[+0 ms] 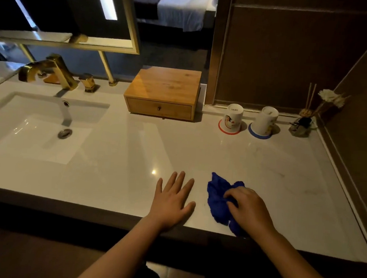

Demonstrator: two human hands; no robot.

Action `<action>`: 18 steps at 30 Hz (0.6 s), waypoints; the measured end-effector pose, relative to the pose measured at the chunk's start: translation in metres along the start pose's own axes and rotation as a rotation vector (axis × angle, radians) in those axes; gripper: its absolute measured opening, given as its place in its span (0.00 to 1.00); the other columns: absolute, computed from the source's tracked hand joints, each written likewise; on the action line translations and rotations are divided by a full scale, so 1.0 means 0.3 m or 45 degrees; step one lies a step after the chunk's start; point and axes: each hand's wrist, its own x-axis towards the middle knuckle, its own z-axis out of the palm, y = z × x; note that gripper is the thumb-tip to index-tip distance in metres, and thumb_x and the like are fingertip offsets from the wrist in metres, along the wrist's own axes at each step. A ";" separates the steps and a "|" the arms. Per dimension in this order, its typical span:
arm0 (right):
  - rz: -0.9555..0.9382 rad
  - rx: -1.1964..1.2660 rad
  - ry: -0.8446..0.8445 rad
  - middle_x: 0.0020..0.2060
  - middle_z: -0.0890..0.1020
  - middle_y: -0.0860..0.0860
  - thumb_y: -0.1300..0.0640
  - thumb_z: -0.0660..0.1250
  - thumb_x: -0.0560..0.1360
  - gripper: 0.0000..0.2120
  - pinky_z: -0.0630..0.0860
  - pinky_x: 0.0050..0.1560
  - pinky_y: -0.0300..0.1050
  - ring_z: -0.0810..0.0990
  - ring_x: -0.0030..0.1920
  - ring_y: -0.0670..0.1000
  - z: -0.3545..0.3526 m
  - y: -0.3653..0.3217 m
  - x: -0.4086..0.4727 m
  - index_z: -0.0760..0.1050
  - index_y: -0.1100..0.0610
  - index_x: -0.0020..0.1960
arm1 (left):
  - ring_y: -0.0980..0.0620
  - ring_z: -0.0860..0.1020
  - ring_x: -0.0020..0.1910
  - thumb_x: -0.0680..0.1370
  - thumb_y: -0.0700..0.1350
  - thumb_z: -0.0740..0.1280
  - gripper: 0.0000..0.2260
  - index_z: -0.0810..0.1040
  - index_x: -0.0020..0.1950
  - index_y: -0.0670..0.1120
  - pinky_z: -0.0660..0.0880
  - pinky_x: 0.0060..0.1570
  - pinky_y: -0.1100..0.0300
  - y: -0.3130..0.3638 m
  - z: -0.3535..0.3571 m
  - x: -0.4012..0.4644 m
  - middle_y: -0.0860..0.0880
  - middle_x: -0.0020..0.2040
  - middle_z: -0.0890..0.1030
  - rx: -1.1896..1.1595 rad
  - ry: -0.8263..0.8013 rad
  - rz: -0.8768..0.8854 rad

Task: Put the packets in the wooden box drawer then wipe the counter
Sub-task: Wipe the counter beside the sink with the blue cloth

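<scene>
Crumpling under right hand (246, 207): blue cloth (218, 197)

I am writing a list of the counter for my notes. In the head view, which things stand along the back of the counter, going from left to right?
Gold faucet → small gold handle → wooden box with its drawer shut → cup on red-rimmed coaster → cup on blue-rimmed coaster → reed diffuser.
</scene>
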 end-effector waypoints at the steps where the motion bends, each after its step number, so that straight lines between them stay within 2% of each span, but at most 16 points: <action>1: 0.001 0.040 0.034 0.51 0.80 0.52 0.61 0.64 0.74 0.09 0.66 0.49 0.37 0.75 0.53 0.51 -0.008 -0.024 0.005 0.79 0.55 0.53 | 0.51 0.37 0.76 0.78 0.62 0.48 0.29 0.43 0.76 0.58 0.35 0.71 0.45 -0.002 -0.012 0.001 0.51 0.78 0.40 -0.008 -0.041 0.010; 4: 0.005 0.144 0.105 0.49 0.80 0.52 0.63 0.66 0.73 0.09 0.66 0.49 0.38 0.76 0.51 0.51 -0.025 -0.086 0.019 0.79 0.55 0.52 | 0.49 0.42 0.77 0.78 0.60 0.51 0.28 0.49 0.76 0.56 0.41 0.73 0.45 -0.015 -0.065 -0.019 0.49 0.79 0.45 -0.048 -0.086 0.041; 9: -0.033 0.283 0.140 0.46 0.81 0.51 0.66 0.69 0.70 0.10 0.69 0.48 0.41 0.75 0.45 0.48 -0.036 -0.175 0.030 0.80 0.57 0.49 | 0.53 0.47 0.77 0.78 0.59 0.52 0.26 0.54 0.75 0.55 0.42 0.73 0.52 -0.143 -0.160 -0.122 0.53 0.78 0.50 -0.081 0.086 0.037; 14: 0.004 0.298 0.121 0.43 0.78 0.48 0.68 0.70 0.69 0.10 0.68 0.44 0.40 0.75 0.42 0.50 -0.026 -0.270 0.047 0.80 0.57 0.48 | 0.53 0.64 0.72 0.77 0.57 0.52 0.24 0.67 0.71 0.51 0.54 0.73 0.53 -0.451 -0.286 -0.219 0.51 0.73 0.68 -0.004 0.292 -0.074; 16: 0.035 0.284 0.110 0.43 0.78 0.48 0.68 0.70 0.70 0.11 0.67 0.40 0.36 0.75 0.42 0.51 -0.013 -0.311 0.057 0.80 0.56 0.48 | 0.51 0.70 0.68 0.77 0.56 0.53 0.23 0.70 0.69 0.50 0.62 0.69 0.53 -0.600 -0.329 -0.247 0.50 0.69 0.73 0.014 0.366 -0.152; 18: 0.072 0.286 0.099 0.43 0.78 0.48 0.68 0.70 0.70 0.11 0.68 0.41 0.39 0.75 0.42 0.51 0.014 -0.358 0.064 0.79 0.55 0.48 | 0.49 0.75 0.62 0.76 0.55 0.54 0.23 0.73 0.66 0.48 0.68 0.63 0.53 -0.754 -0.363 -0.268 0.48 0.64 0.77 0.040 0.432 -0.220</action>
